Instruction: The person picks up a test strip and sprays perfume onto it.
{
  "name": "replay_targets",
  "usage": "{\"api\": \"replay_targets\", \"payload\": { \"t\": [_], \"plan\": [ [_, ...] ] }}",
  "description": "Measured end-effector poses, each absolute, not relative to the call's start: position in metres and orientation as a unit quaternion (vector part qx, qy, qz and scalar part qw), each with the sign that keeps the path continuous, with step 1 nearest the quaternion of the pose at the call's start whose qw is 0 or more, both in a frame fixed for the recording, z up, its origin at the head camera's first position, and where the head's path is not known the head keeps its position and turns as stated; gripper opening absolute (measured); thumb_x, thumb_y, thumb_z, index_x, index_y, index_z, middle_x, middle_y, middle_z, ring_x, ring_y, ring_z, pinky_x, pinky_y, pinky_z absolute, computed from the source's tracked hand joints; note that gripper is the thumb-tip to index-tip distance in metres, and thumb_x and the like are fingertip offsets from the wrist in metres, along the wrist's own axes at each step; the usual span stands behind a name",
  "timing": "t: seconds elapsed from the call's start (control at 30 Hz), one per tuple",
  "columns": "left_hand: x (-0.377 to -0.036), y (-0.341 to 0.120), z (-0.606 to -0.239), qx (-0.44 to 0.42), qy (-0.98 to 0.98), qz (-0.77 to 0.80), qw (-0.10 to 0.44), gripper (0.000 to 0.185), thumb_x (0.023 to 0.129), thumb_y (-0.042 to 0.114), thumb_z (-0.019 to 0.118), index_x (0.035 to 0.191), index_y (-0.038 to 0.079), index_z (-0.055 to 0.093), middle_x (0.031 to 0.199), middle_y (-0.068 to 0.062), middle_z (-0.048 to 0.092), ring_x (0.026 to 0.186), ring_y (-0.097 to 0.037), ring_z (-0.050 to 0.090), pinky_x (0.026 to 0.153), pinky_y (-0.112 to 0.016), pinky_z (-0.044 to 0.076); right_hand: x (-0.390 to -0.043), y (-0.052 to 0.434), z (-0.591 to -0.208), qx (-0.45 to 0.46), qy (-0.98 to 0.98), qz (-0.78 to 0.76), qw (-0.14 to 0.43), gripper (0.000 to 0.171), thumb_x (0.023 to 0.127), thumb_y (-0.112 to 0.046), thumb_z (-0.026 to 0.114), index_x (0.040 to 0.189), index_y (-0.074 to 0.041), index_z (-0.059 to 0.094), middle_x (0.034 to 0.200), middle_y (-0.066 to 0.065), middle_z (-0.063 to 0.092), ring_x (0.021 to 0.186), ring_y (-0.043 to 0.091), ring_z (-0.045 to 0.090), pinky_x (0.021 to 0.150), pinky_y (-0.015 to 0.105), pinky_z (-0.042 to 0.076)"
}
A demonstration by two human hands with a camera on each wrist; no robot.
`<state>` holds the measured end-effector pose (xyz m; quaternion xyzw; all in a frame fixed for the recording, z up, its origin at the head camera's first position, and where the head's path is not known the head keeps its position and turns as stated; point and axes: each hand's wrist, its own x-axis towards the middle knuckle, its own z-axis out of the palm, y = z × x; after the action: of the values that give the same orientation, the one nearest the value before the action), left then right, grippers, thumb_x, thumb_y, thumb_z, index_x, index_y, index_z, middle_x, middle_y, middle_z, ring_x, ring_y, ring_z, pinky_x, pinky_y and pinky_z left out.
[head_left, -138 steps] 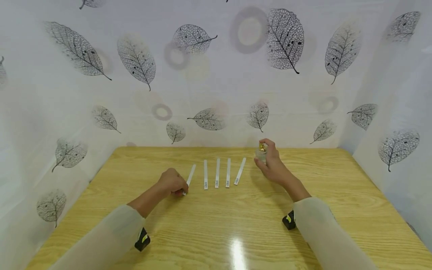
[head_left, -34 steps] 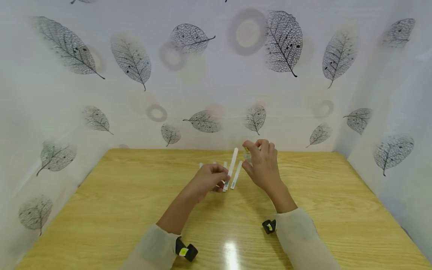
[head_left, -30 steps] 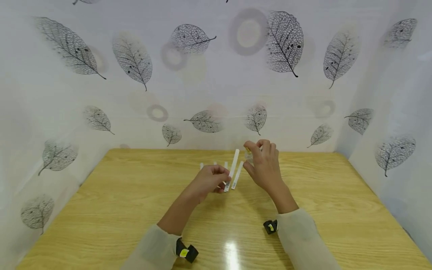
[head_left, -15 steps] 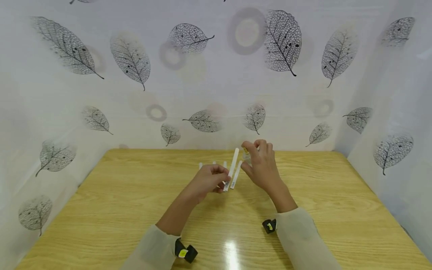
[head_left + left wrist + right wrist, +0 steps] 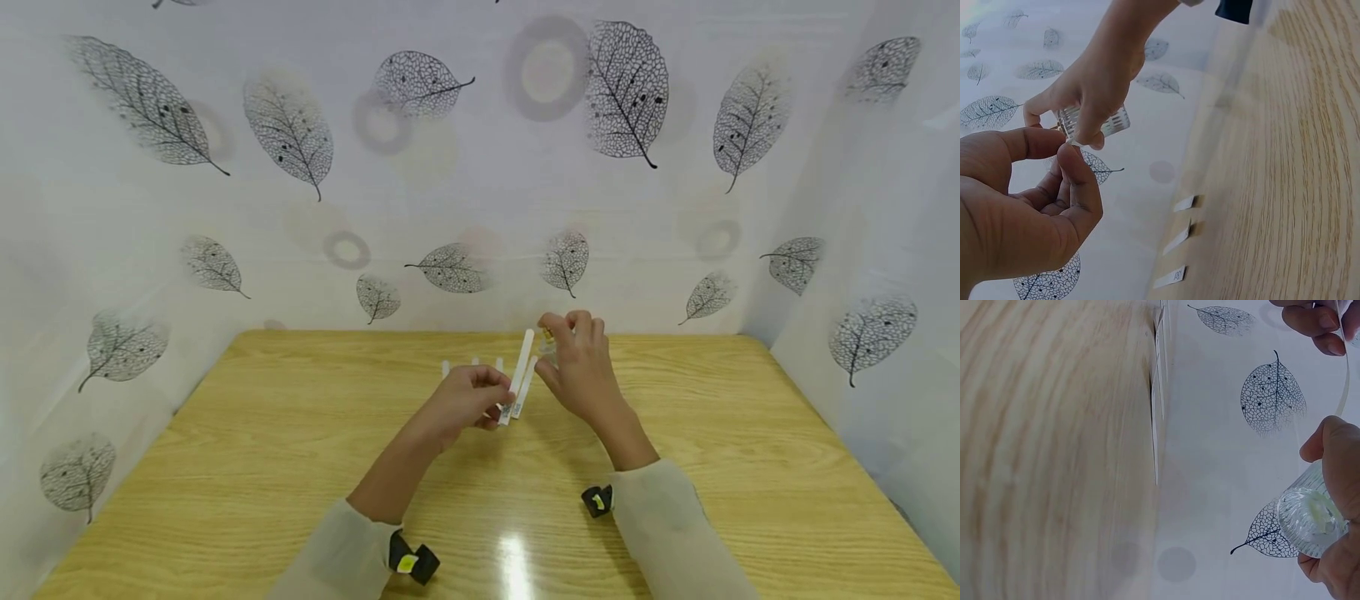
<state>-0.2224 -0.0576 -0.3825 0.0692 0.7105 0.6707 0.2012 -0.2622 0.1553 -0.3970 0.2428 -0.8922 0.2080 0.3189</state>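
The surface is leaving passage at both sides; the left hand, raised strip, right hand and glass bottle are obstructing the centre; the leaf-patterned sheet is closing the rear.

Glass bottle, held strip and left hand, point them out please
Glass bottle point(image 5: 1309, 515), right wrist view, on its base.
Held strip point(image 5: 521, 360), head view, on its upper part.
Left hand point(image 5: 463, 402), head view, on the hand's middle.

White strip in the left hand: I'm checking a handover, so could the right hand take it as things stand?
Probably not: the right hand is wrapped round a glass bottle, leaving little free grip. The way itself seems open, though; the strip extends close to it.
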Motion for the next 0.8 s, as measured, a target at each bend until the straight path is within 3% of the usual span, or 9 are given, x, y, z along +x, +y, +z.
{"api": "replay_targets", "payload": {
  "t": [0.8],
  "plan": [
    [-0.2217, -0.0577, -0.3826, 0.072, 0.713, 0.668, 0.2, 0.014, 0.098, 0.012, 0.066, 0.106, 0.001, 0.065, 0.095, -0.008, 0.062, 0.074, -0.019, 0.057, 0.066, -0.028, 0.056, -0.2644, 0.1552, -0.401, 0.244, -0.896, 0.206, 0.309, 0.052, 0.083, -0.004, 0.069, 0.127, -0.013, 0.044, 0.106, 0.018, 0.041, 0.085, 0.034, 0.035, 0.066, 0.041, 0.031]
  ]
}}
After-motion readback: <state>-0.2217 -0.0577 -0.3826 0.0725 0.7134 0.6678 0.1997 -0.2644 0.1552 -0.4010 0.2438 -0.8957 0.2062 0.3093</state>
